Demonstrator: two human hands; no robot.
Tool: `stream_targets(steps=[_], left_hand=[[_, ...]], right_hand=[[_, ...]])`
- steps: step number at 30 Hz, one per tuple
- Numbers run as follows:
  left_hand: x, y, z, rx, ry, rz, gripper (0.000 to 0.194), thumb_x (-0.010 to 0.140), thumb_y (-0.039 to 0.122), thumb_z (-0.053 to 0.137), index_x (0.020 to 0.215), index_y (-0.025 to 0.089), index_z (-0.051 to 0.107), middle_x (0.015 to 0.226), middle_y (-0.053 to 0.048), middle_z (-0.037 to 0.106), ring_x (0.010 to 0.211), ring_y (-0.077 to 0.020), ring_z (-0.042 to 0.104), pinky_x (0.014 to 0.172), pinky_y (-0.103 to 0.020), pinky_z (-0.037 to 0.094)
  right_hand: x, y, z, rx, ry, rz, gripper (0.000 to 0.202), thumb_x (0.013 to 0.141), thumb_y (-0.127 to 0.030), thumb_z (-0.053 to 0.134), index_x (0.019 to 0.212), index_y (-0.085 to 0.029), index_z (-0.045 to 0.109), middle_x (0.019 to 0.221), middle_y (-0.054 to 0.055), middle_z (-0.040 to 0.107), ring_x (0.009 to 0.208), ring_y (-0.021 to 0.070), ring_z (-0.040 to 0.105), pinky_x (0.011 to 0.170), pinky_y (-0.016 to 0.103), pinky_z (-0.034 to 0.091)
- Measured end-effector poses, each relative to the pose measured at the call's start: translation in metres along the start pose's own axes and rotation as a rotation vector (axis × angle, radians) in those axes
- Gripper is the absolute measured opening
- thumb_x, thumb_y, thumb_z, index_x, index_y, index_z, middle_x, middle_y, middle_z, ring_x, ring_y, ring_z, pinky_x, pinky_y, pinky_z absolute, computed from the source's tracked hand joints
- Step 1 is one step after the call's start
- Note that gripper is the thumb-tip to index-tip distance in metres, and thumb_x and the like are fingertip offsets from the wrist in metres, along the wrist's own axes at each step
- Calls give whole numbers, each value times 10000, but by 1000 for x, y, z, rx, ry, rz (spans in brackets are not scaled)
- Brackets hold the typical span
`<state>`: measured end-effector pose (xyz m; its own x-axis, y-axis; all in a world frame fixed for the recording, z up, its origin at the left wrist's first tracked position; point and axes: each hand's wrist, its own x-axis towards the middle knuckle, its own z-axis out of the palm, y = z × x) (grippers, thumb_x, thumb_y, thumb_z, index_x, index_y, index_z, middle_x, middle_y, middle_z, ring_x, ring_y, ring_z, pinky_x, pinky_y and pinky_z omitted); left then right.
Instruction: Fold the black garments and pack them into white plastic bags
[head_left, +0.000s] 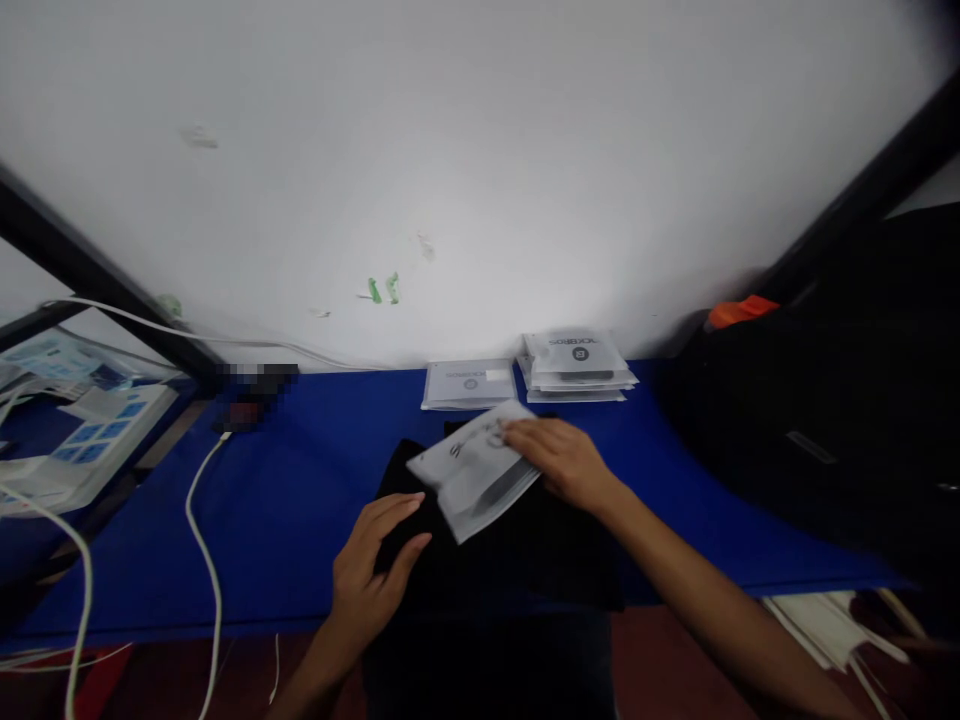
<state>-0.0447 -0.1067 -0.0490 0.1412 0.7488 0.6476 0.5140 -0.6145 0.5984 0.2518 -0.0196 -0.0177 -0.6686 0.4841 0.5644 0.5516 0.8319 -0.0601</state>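
A frosted plastic pouch [480, 475] with dark lettering and a dark item inside is tilted over a black cloth [517, 560]. My right hand [562, 460] grips the pouch along its upper right side, fingers lying over its top face. To the left, my left hand [379, 560] has its thumb and fingers apart, close to the pouch's lower left edge, with nothing in it. The cloth lies at the front of the blue table [285, 520], its far part hidden by the pouch.
Behind, a flat pouch [470, 385] and a stack of similar pouches [577, 365] lie by the white wall. A large black bag [810, 420] takes up the right side. White cables [202, 510] and printed packaging [105, 440] are on the left.
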Motion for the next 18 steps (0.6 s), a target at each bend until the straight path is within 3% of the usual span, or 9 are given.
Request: stream_targets(steps=[2,4,7,10,14,18], left_hand=[[-11,-5,-6,105,-117,-56,316,917,246,647,1230,236,609,1187,-91,677,1099,-237,653,925,-404,572],[-22,-8,-10,166,-327,-60,366,920,312,645,1279,263,589,1277,-86,641,1172,-249,624,953,-421,569],[-30,-12,-12,248,-611,-11,542,874,378,699,1380,300,522,1431,-79,546,1308,-297,528,1030,-504,513],[-29,-14,-13,304,-737,20,683,858,400,712,1468,314,419,1517,-82,453,1380,-320,447,1084,-563,440],[-21,-16,-13,319,-793,22,818,847,480,703,1533,318,289,1569,-92,366,1427,-327,374,1115,-579,388],[-21,-15,-12,307,-751,-17,918,824,521,713,1556,263,221,1571,-141,349,1426,-340,370,1113,-583,386]], right_hand=[[-1,29,-16,-132,148,126,531,904,-67,457,1410,-221,497,1383,121,598,1284,288,544,993,480,483],[-4,64,-30,-307,185,279,588,895,-27,429,1438,-249,472,1454,107,532,1372,313,447,1062,529,412],[-12,115,-37,-470,46,449,614,883,-3,404,1466,-196,431,1547,139,401,1436,329,340,1124,556,327],[-25,147,-27,-486,-127,577,647,849,-1,410,1481,-138,398,1511,189,432,1384,358,410,1098,564,362],[-36,153,-18,-470,-132,603,714,796,-19,435,1501,-62,337,1521,250,379,1378,396,403,1089,571,373],[-35,115,-18,-400,-20,562,726,802,-54,484,1507,-53,311,1554,266,310,1422,413,326,1111,609,336]])
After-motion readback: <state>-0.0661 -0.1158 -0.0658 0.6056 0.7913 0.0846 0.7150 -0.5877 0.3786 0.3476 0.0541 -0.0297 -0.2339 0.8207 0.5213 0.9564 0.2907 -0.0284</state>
